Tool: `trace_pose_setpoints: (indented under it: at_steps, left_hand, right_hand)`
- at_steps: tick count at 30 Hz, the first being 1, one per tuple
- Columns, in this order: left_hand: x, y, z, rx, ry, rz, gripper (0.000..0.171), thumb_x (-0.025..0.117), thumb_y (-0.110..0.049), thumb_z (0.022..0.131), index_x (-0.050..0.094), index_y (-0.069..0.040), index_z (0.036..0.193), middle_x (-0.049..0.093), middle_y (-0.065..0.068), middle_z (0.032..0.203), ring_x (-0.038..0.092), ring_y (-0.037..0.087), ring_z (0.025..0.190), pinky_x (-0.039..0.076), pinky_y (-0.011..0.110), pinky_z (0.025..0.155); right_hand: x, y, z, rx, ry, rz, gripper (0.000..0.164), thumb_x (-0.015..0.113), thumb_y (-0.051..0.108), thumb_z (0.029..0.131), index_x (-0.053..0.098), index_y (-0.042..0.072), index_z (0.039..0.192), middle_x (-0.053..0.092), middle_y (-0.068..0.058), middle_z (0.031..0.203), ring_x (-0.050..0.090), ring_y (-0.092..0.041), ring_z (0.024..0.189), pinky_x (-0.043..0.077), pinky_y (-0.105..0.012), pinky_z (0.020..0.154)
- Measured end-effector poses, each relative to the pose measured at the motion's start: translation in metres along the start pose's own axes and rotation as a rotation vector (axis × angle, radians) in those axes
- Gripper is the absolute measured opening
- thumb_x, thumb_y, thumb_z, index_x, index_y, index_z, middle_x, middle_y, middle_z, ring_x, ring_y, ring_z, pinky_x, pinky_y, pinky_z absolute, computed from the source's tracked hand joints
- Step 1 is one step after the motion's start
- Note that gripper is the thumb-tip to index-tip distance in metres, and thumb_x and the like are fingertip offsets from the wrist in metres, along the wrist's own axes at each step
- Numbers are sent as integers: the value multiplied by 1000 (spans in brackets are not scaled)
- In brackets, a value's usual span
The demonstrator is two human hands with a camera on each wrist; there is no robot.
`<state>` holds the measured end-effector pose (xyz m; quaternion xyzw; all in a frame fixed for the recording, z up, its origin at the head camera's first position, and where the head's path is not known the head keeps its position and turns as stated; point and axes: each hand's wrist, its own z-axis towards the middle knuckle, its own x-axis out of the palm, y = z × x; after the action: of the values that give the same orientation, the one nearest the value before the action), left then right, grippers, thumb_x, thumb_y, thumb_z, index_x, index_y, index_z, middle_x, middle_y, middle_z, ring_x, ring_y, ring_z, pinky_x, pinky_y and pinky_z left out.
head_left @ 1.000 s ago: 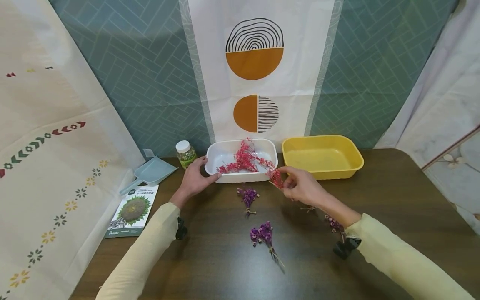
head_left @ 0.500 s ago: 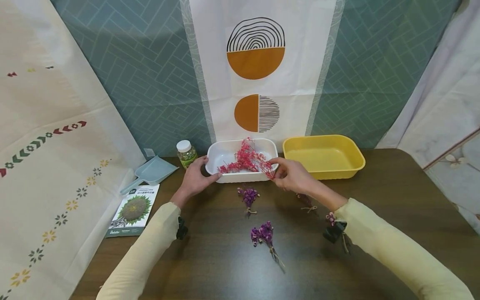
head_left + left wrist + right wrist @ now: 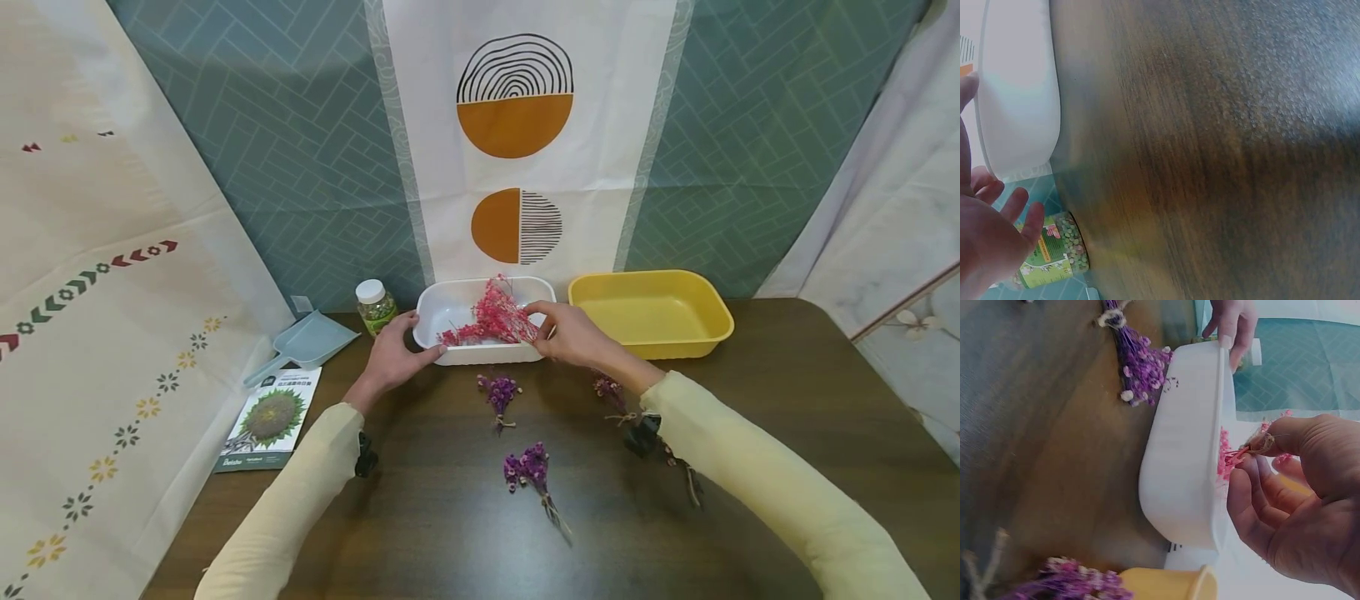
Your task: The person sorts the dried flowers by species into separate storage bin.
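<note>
My left hand point(image 3: 395, 357) holds the left front corner of a white plastic tub point(image 3: 480, 357), thumb on the front rim and fingers around the left end. Over the tub's right end, my right hand point(image 3: 576, 335) pinches the twine-tied stems point(image 3: 1244, 451) of a pink dried-flower bunch point(image 3: 519, 325). Its blossoms hang inside the tub and overlap other pink dried flowers point(image 3: 467, 334) lying there. In front of the tub lie a purple dried-flower bunch point(image 3: 499, 396) and another purple bunch point(image 3: 536, 475). A third purple bunch point(image 3: 609, 388) sits below my right forearm.
A yellow tub point(image 3: 652, 343) stands right of the white one. Left of it are a white-capped jar point(image 3: 377, 307), a pale blue dustpan point(image 3: 311, 340) and a sunflower seed packet point(image 3: 267, 421). More purple flower stems point(image 3: 690, 483) show beside my right sleeve. A patterned cloth point(image 3: 517, 233) hangs behind.
My right hand has moved left, carrying the pink bunch from the tub's right front edge to over its inside. My left hand stays at the tub's corner.
</note>
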<state>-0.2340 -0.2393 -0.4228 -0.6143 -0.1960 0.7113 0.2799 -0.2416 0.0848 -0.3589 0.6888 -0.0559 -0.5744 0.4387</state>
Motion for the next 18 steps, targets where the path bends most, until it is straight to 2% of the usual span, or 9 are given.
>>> trace_pose_setpoints:
  at_steps: [4,11,18]
  left_hand:
    - [0,0,0,-2,-3,0,75,80,-42,82,53,3,136,45,18,150,39,36,138,33,55,111]
    - [0,0,0,1,-3,-15,75,81,-41,82,54,3,136,45,18,150,40,36,138,33,56,111]
    - [0,-2,-1,-7,-1,-24,76,81,-41,81,52,3,137,44,18,150,39,36,138,33,56,110]
  right_hand:
    - [-2,5,12,-31,23,-56,62,67,1,83,50,0,143,67,-7,82,60,-19,64,48,-30,55]
    - [-1,8,31,-14,86,-90,63,67,1,87,46,2,147,65,-8,84,60,-20,67,52,-31,57]
    - [-1,7,47,-65,101,-223,61,68,1,87,50,3,144,68,-8,90,61,-21,73,53,-31,62]
